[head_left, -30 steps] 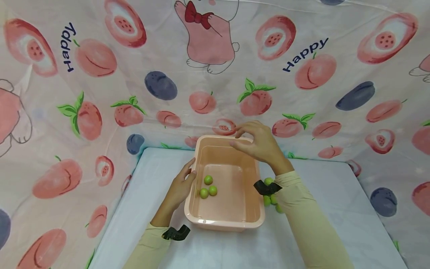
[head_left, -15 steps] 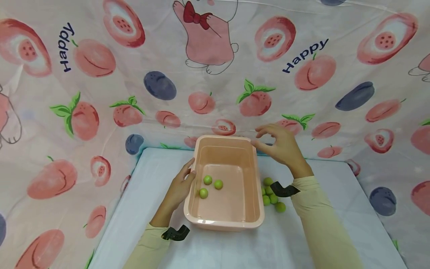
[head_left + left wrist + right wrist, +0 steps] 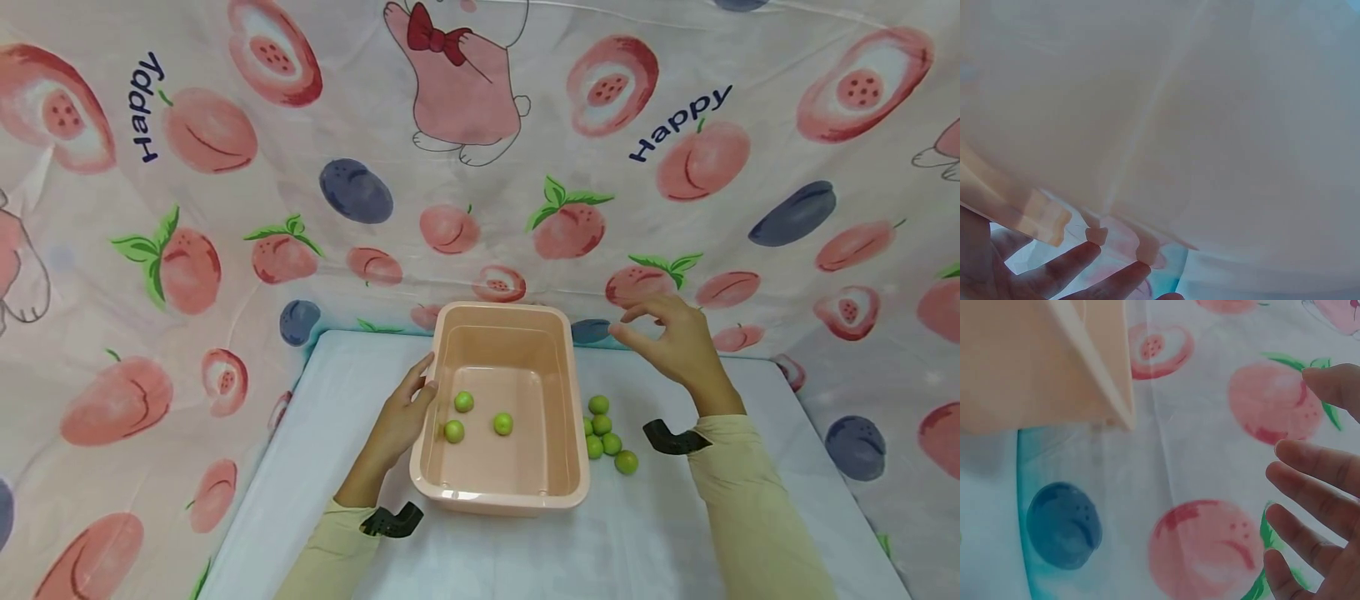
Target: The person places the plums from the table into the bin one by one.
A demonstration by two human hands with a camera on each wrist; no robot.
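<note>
In the head view a peach-coloured plastic basin (image 3: pixel 495 492) stands on the white table. Three small round green fruits (image 3: pixel 463 402) lie apart on its floor. Against the basin's left wall rests my left hand (image 3: pixel 401 417); the left wrist view shows straight, spread fingers (image 3: pixel 1063 269) with tips at the outer wall. My right hand (image 3: pixel 678 346) is in the air beyond the basin's right back corner, holding nothing. Its fingers are spread and loosely bent, as the right wrist view also shows. Several more green fruits (image 3: pixel 611 443) lie on the table right beside the basin.
The white table (image 3: pixel 720 500) extends on both sides of the basin. A cloth (image 3: pixel 487 183) printed with peaches, strawberries and a rabbit hangs behind it and along the sides. Black bands (image 3: pixel 675 437) sit at both wrists over beige sleeves.
My right hand has moved from above the basin's back rim off to the right. One green fruit has rolled rightward across the basin floor. The left hand has stayed put.
</note>
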